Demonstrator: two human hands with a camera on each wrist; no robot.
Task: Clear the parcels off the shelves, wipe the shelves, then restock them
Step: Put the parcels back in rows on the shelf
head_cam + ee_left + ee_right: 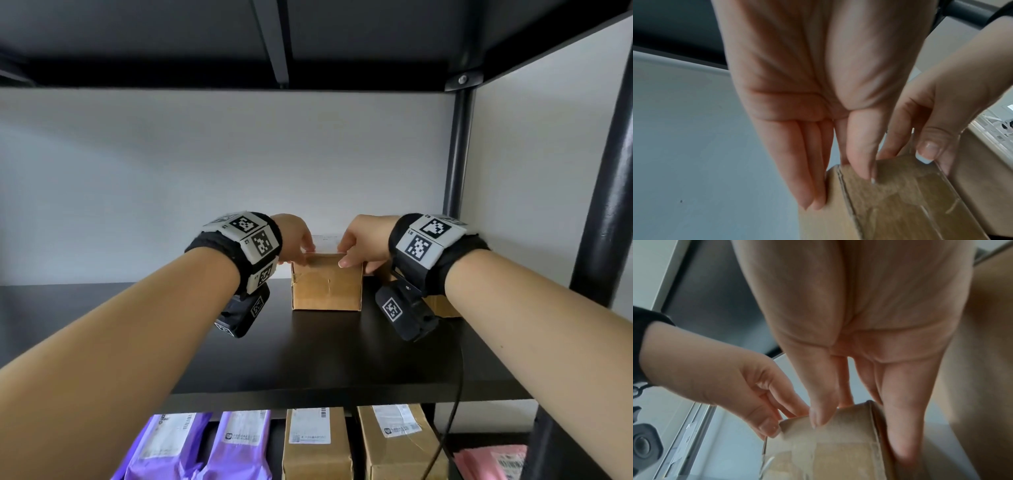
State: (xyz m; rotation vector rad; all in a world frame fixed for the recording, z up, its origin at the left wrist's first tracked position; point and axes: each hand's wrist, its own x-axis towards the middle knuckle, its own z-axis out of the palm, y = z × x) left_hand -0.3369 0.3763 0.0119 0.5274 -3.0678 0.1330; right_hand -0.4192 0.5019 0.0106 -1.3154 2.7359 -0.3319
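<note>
The cardboard parcel point(326, 282) stands on the black shelf point(342, 349), toward its back right corner, beside another box point(442, 305). The left hand point(295, 240) and right hand point(364, 244) each pinch a top edge, thumb over, fingers down the side. Best squeeze evenly and keep it level, clear of that neighbour.

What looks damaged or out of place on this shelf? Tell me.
Little stands out. The small cardboard box that both hands grip has wrinkled, uneven tape on its front face, a sign of wear only. It stands square on the black shelf; nothing is spilled or toppled.
</note>
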